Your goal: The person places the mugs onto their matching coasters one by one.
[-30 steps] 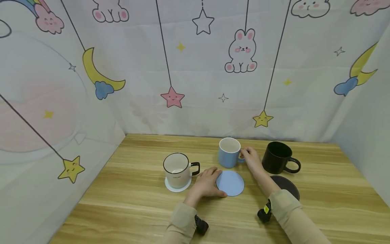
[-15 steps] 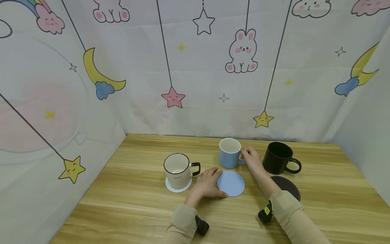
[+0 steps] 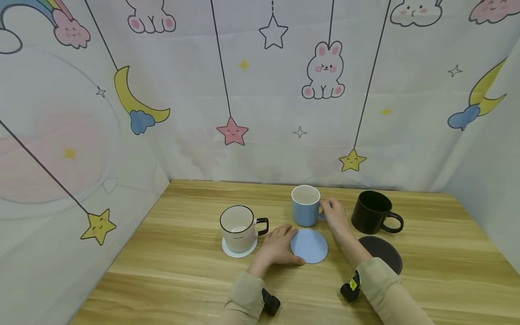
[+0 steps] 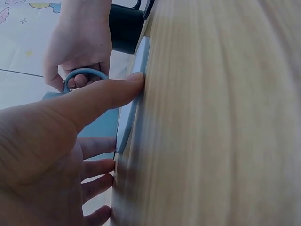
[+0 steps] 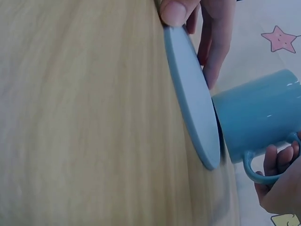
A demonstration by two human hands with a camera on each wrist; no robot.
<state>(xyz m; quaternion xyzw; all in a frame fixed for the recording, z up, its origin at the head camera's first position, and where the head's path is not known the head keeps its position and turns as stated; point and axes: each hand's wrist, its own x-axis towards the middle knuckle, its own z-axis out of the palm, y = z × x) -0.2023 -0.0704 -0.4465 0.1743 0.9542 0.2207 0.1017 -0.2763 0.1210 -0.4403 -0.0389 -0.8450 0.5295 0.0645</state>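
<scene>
My left hand [image 3: 280, 246] holds the round light-blue coaster [image 3: 309, 246] by its edge, thumb at the near side and index finger at the far left. The left wrist view shows its other fingers spread, tips at the wooden table. My right hand [image 3: 336, 217] has its fingers curled through the handle of the blue mug [image 3: 304, 213], which is upright just beyond the coaster. In the right wrist view, the mug [image 5: 258, 113] appears close behind the coaster [image 5: 193, 99]. The handle [image 4: 84, 71] also shows in the left wrist view, with the fingers hooked through it.
A white mug [image 3: 239, 237] with a black rim and handle stands on a white coaster [image 3: 239, 253] at left. To the right stands a black mug [image 3: 370, 214], behind a dark coaster [image 3: 382, 253] partly covered by my right forearm. A printed curtain [image 3: 264, 162] borders the table [image 3: 170, 280].
The blue mug and my right hand have shifted very slightly left relative to the blue coaster. My left hand keeps its place at the coaster. The head view has moved a little.
</scene>
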